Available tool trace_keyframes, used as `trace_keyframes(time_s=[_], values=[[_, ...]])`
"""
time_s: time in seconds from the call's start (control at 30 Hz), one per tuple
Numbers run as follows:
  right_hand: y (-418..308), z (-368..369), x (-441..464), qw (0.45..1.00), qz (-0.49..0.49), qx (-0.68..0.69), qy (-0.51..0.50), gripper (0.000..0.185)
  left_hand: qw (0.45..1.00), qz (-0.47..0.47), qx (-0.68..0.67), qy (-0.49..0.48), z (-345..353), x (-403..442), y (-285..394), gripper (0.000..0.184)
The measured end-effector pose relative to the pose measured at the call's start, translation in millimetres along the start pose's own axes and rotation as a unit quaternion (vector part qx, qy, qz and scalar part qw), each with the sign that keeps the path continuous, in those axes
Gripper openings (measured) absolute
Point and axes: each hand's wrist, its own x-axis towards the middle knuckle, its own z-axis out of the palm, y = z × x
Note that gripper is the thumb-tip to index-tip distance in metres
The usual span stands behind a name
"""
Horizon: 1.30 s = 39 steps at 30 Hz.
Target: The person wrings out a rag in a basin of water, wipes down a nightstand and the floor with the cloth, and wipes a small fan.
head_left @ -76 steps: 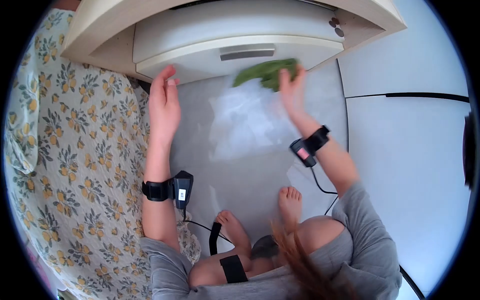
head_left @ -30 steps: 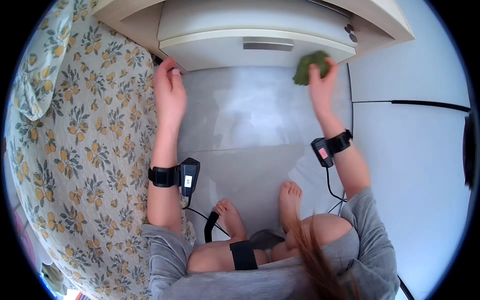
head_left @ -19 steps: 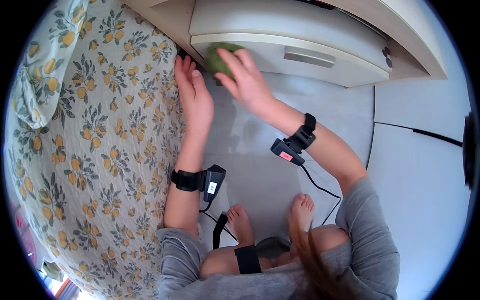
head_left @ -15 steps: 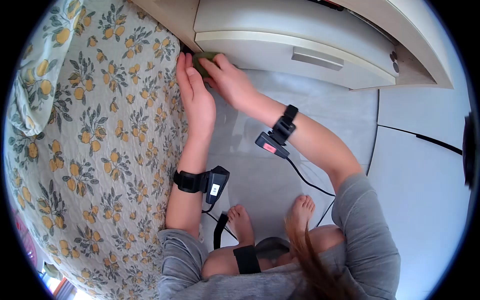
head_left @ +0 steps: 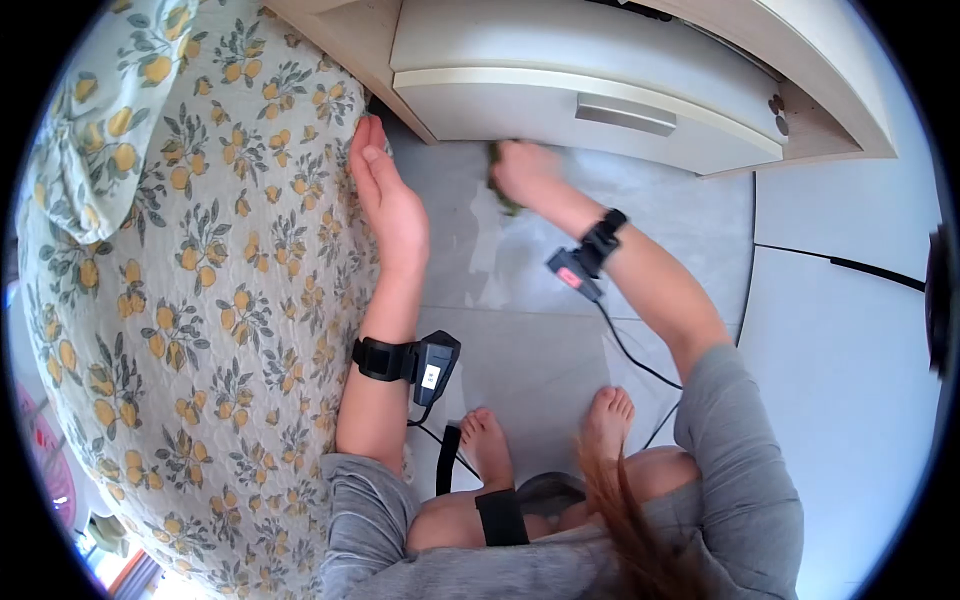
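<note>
A green cloth (head_left: 503, 182) is bunched under my right hand (head_left: 528, 175), which presses it on the grey tiled floor (head_left: 520, 350) just in front of the drawer cabinet. That hand is somewhat blurred, with its fingers closed round the cloth. Wet, shiny patches show on the tiles around it. My left hand (head_left: 388, 205) rests against the side of the flowered bedspread (head_left: 230, 280), near the cabinet's left corner. It holds nothing, and its fingers are stretched out with the thumb beside them.
Ahead stands the cabinet with a pale drawer (head_left: 560, 110) and a metal handle (head_left: 626, 113). White panels (head_left: 840, 370) line the right side. Black devices are strapped to both wrists, and their cables hang near my bare feet (head_left: 607, 420).
My right hand has swept the cloth from the right side to the cabinet's left corner, then back rightward onto the floor. My left hand stays by the bedspread. The view has shifted.
</note>
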Motion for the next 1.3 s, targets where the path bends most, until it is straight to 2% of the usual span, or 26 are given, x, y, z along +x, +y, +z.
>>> trace_keyframes(time_s=[0.13, 0.2, 0.27, 0.3, 0.37, 0.5, 0.57, 0.6, 0.67, 0.73, 0.8, 0.9, 1.03, 1.1, 1.2, 1.3], values=[[61.4, -36.3, -35.6, 0.986, 0.161, -0.04, -0.013, 0.028, 0.999, -0.027, 0.024, 0.009, -0.5, -3.5, 4.8, 0.046], [87.2, -74.4, -68.2, 0.987, 0.127, -0.016, -0.1, 0.031, 0.999, -0.02, 0.025, 0.009, 2.6, -0.1, -0.4, 0.047], [114.2, -86.7, -108.5, 0.971, 0.044, 0.218, -0.087, 0.034, 1.0, -0.023, 0.006, 0.012, 4.2, -0.3, -5.9, 0.047], [116.5, -90.3, -124.1, 0.972, 0.05, 0.215, -0.085, 0.034, 1.0, -0.026, 0.001, 0.008, 5.7, 0.1, -7.5, 0.047], [116.3, -104.1, -153.0, 0.984, 0.159, 0.064, -0.037, 0.037, 0.999, -0.046, 0.004, 0.006, 9.1, 0.2, -10.2, 0.046], [142.8, -93.6, -177.5, 0.972, 0.196, 0.132, 0.015, 0.039, 0.999, -0.034, 0.013, 0.029, 11.7, -0.4, -8.3, 0.047], [154.1, -85.5, -174.6, 0.953, 0.212, 0.027, 0.213, 0.041, 0.999, -0.042, 0.009, 0.026, 5.6, 2.3, -4.6, 0.046], [160.7, -81.6, -170.1, 0.953, 0.214, 0.026, 0.215, 0.041, 0.998, -0.047, 0.004, 0.03, 4.5, 3.5, -2.9, 0.046], [177.6, -69.0, -158.7, 0.949, 0.215, -0.191, 0.129, 0.043, 0.998, -0.05, 0.001, 0.036, 8.8, 1.7, 6.0, 0.043], [199.9, -34.6, -137.9, 0.949, 0.223, -0.185, 0.122, 0.046, 0.997, -0.06, 0.003, 0.038, 7.7, 1.8, 6.1, 0.042], [200.5, -13.0, -117.2, 0.937, 0.133, -0.22, 0.237, 0.048, 0.997, -0.06, -0.01, 0.038, 6.3, 2.5, -0.9, 0.044], [166.8, -3.1, -85.2, 0.924, 0.188, -0.236, 0.235, 0.047, 0.998, -0.054, -0.02, 0.04, 11.4, 5.5, -4.9, 0.045], [134.7, 12.5, -68.7, 0.936, 0.186, -0.228, 0.194, 0.055, 0.999, -0.035, -0.025, 0.026, 18.9, 5.1, -7.8, 0.042], [109.3, 25.5, -59.2, 0.943, 0.089, -0.208, 0.244, 0.054, 0.999, -0.037, -0.012, 0.032, 21.5, 4.3, -9.7, 0.042], [52.4, 47.9, -34.1, 0.965, 0.047, -0.126, 0.227, 0.056, 0.999, -0.033, 0.002, 0.033, 21.4, 2.8, -13.7, 0.042], [-3.9, 56.8, -9.5, 0.983, 0.066, -0.129, 0.108, 0.055, 0.999, -0.02, 0.01, 0.026, 16.3, 4.2, -12.1, 0.042]])
